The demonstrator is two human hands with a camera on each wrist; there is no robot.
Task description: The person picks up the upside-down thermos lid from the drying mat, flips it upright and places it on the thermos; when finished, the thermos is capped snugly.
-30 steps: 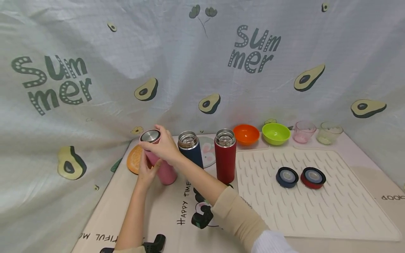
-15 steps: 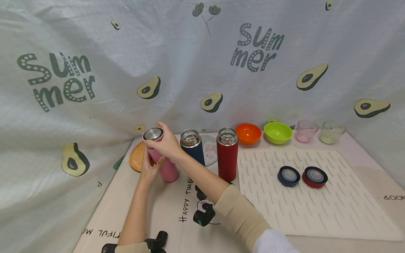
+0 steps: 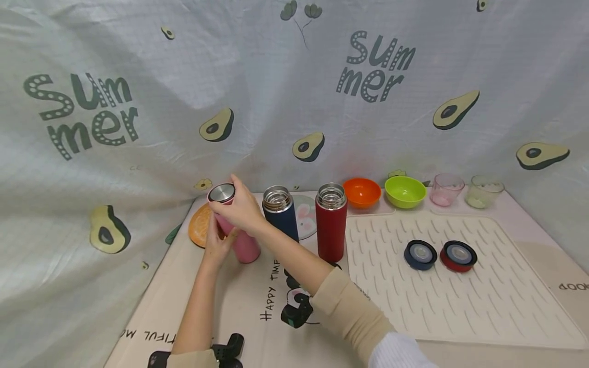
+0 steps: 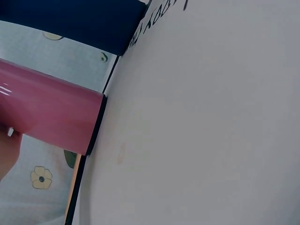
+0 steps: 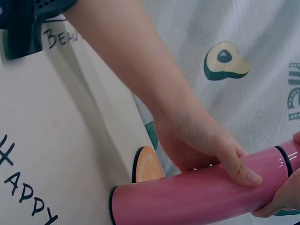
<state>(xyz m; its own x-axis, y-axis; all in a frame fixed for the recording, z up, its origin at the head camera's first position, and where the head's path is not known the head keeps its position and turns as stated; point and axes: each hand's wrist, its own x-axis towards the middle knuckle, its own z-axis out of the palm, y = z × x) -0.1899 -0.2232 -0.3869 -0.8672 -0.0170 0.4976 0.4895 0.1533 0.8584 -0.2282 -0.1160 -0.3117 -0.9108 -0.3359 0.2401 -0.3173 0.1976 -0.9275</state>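
I am gripping the tilted pink flask (image 3: 239,240) at the worktop's (image 3: 239,306) left rear, left hand (image 3: 216,244) round its body, right hand (image 3: 240,210) round its cap (image 3: 222,193); risk: its base skidding into the open blue flask (image 3: 280,217) just beside.

the backdrop cloth (image 3: 276,92) says "summer" twice, above the flasks. the table mat (image 3: 257,291) reads "happy time", partly hidden by the arm.
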